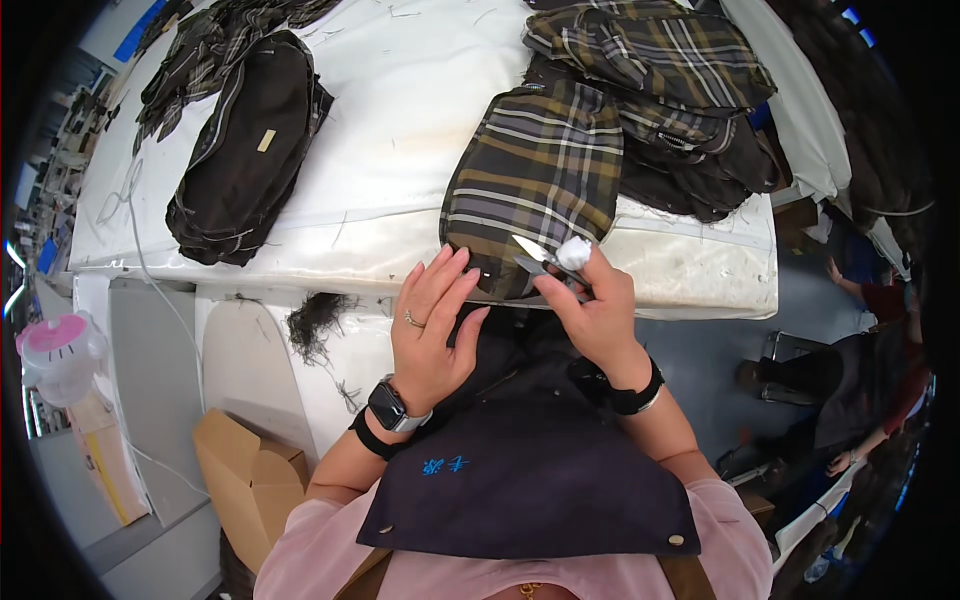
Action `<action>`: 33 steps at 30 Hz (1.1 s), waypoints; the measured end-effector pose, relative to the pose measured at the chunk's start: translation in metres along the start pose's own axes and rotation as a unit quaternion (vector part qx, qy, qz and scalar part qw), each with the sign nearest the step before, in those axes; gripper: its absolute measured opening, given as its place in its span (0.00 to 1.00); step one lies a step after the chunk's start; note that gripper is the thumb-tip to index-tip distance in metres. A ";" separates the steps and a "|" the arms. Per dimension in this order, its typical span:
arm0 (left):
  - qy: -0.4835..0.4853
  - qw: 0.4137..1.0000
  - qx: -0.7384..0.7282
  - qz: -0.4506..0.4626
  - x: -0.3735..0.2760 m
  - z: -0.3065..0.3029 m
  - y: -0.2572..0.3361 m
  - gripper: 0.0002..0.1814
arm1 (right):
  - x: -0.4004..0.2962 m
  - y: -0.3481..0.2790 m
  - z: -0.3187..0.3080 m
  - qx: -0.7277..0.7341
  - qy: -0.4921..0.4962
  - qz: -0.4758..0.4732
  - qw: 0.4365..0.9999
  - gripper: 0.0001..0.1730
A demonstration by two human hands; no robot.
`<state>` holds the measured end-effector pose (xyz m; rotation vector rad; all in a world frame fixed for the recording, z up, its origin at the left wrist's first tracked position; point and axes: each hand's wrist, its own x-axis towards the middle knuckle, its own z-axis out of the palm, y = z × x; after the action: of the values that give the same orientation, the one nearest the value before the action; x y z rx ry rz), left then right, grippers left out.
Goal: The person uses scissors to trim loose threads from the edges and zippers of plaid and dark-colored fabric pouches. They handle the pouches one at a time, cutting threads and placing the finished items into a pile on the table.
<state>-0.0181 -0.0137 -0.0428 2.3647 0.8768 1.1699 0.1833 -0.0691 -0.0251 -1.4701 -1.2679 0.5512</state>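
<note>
A plaid fabric piece (536, 157) with dark edges lies at the front edge of the white table (397, 172). My left hand (439, 330) rests flat with its fingertips on the piece's near left corner. In my right hand (596, 311) are small thread snips (534, 253), their pointed blades parted over the cloth's near end. White wrapping (574, 253) covers one of the right fingers. What my right palm hides cannot be seen.
Plaid pieces with zippers (675, 82) are heaped at the back right. Stacked dark fabric pieces (244, 150) lie left. Thread scraps (319, 322) hang below the table edge, near a cardboard box (251, 480) and a white cable (154, 281). A person (874, 367) is at far right.
</note>
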 end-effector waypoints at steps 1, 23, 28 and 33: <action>0.002 1.000 -0.008 0.004 0.002 -0.001 -0.002 0.26 | -0.003 0.004 -0.004 -0.002 -0.004 0.006 1.000 0.16; 0.017 0.993 -0.094 -0.068 0.043 -0.013 0.009 0.05 | -0.014 0.001 -0.023 -0.217 0.001 -0.166 0.962 0.26; -0.002 0.986 -0.119 -0.118 0.038 -0.011 0.014 0.03 | -0.006 -0.013 -0.020 -0.276 -0.014 -0.221 0.935 0.25; -0.002 0.986 -0.130 -0.108 0.037 -0.009 0.013 0.02 | -0.001 -0.021 -0.020 -0.294 -0.031 -0.235 0.926 0.22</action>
<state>-0.0037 0.0017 -0.0087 2.0082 0.8942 1.1170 0.1915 -0.0805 -0.0002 -1.5429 -1.8685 -0.1253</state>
